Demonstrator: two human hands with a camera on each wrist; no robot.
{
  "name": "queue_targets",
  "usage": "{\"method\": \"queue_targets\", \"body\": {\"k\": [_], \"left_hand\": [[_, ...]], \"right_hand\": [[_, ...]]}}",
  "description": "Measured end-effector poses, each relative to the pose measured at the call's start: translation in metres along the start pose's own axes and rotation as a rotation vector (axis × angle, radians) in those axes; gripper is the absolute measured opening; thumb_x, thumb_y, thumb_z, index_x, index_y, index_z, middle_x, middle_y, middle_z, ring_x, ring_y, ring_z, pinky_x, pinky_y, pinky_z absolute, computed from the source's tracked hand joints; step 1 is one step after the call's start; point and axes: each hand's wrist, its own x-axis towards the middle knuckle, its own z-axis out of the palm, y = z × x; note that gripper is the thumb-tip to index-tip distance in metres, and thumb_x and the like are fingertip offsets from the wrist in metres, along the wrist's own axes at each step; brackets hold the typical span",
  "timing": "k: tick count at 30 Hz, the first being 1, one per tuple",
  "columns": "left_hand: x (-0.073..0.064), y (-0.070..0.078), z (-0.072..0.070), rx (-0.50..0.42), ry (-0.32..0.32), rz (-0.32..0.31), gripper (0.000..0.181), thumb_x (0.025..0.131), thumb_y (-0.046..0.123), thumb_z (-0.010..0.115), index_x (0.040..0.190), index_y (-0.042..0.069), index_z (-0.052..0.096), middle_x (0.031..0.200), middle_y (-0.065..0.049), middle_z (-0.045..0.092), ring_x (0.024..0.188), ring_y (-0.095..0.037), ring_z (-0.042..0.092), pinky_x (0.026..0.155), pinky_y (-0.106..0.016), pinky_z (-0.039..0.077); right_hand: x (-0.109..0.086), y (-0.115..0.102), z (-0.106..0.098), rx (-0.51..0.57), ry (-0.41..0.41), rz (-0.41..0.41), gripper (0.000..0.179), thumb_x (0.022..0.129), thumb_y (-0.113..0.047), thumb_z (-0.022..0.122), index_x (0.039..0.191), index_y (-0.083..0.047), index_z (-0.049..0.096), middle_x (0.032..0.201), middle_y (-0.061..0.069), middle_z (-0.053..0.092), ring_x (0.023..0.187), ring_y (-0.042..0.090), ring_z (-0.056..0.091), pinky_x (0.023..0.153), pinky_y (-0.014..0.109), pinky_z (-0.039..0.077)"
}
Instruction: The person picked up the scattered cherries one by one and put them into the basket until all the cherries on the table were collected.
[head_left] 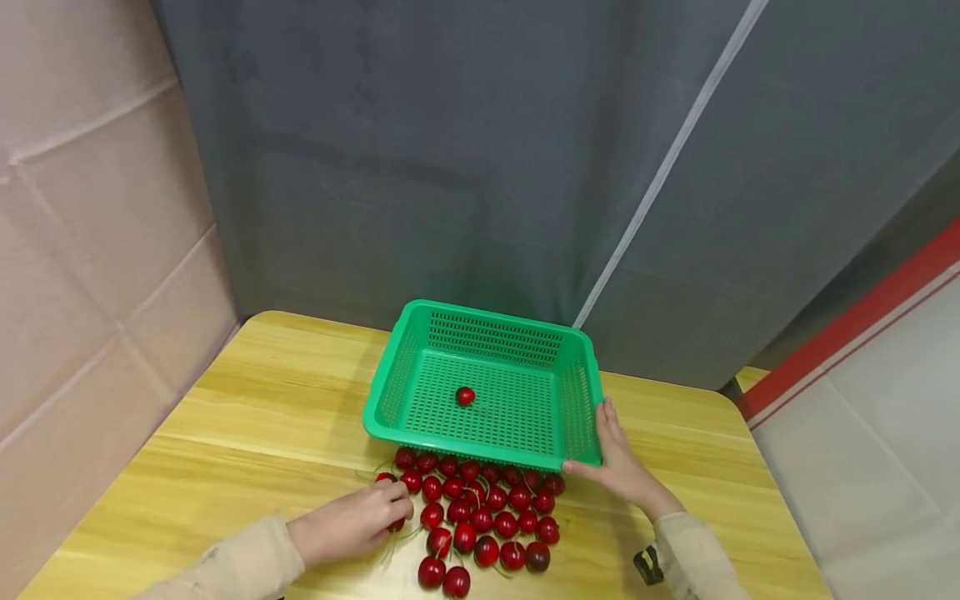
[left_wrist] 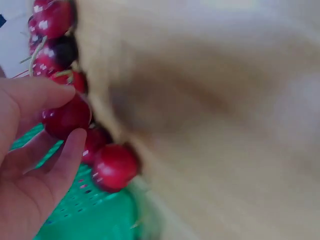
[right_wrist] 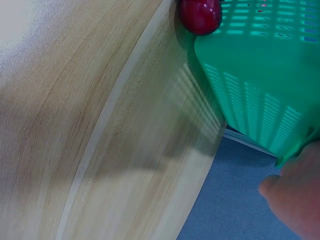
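Note:
My left hand [head_left: 360, 518] is at the left side of the pile, pinching a dark red cherry [left_wrist: 67, 117] between thumb and fingertips. In the head view the fingers hide most of that fruit. Several more cherries [head_left: 482, 520] with thin stems lie in loose rows along the front of a green plastic basket [head_left: 480, 312]. One cherry [head_left: 465, 396] lies inside, on the slotted floor. My right hand [head_left: 621, 468] grips the basket's front right corner, thumb at the front rim and fingers along the right side.
The wooden table [head_left: 300, 400] carries everything and has rounded back corners. Behind it hangs a dark grey curtain [head_left: 450, 167], close to the basket's back. A pale panel [head_left: 97, 208] stands at the left. By the right sleeve lies a small black object [head_left: 648, 565].

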Motion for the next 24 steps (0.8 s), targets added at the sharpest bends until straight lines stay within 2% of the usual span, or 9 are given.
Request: {"method": "queue_targets", "body": {"k": [3, 6, 9, 14, 18, 24], "left_hand": [[0.007, 0.002, -0.015, -0.015, -0.023, 0.025, 0.025, 0.067, 0.004, 0.068, 0.09, 0.01, 0.06, 0.087, 0.004, 0.052, 0.08, -0.007, 0.052, 0.072, -0.017, 0.048], [0.018, 0.004, -0.037, -0.044, -0.043, 0.07, 0.027, 0.068, 0.005, 0.068, 0.094, 0.01, 0.061, 0.091, 0.004, 0.054, 0.084, -0.007, 0.054, 0.075, -0.016, 0.048], [0.036, 0.003, -0.062, -0.071, -0.047, 0.11, 0.026, 0.071, 0.005, 0.067, 0.096, 0.01, 0.062, 0.093, 0.003, 0.056, 0.084, -0.006, 0.054, 0.075, -0.015, 0.047], [0.069, -0.011, -0.101, -0.024, -0.052, 0.15, 0.021, 0.077, 0.009, 0.068, 0.097, 0.01, 0.062, 0.092, 0.002, 0.057, 0.08, -0.006, 0.053, 0.071, -0.018, 0.048], [0.095, -0.028, -0.123, -0.019, -0.076, 0.124, 0.019, 0.078, 0.012, 0.068, 0.096, 0.01, 0.062, 0.091, 0.002, 0.057, 0.078, -0.009, 0.054, 0.069, -0.021, 0.048], [0.133, -0.057, -0.138, 0.008, -0.115, 0.026, 0.014, 0.079, 0.011, 0.067, 0.092, 0.011, 0.061, 0.088, 0.002, 0.057, 0.077, -0.01, 0.053, 0.068, -0.023, 0.046]], "right_hand": [[-0.001, 0.0, 0.0, 0.004, -0.001, 0.004, 0.111, 0.075, -0.043, 0.069, 0.142, 0.004, -0.007, 0.148, 0.017, -0.019, 0.134, 0.043, -0.009, 0.1, 0.066, 0.009], [-0.001, 0.0, -0.001, 0.001, -0.003, 0.007, 0.111, 0.076, -0.044, 0.069, 0.142, 0.004, -0.007, 0.148, 0.017, -0.019, 0.134, 0.043, -0.009, 0.1, 0.066, 0.01], [-0.002, 0.0, -0.001, 0.001, -0.002, 0.008, 0.111, 0.076, -0.044, 0.068, 0.142, 0.004, -0.007, 0.148, 0.017, -0.019, 0.134, 0.043, -0.009, 0.1, 0.066, 0.01], [-0.002, 0.0, 0.0, -0.008, 0.006, 0.002, 0.111, 0.076, -0.044, 0.069, 0.142, 0.005, -0.006, 0.148, 0.018, -0.018, 0.134, 0.044, -0.008, 0.101, 0.065, 0.009], [-0.002, 0.0, 0.0, -0.009, 0.007, 0.003, 0.111, 0.075, -0.043, 0.069, 0.142, 0.005, -0.005, 0.148, 0.018, -0.018, 0.134, 0.044, -0.008, 0.101, 0.064, 0.009], [-0.001, -0.001, 0.0, -0.004, 0.004, 0.003, 0.111, 0.075, -0.044, 0.069, 0.142, 0.005, -0.006, 0.148, 0.018, -0.018, 0.134, 0.043, -0.009, 0.101, 0.065, 0.009]]}}
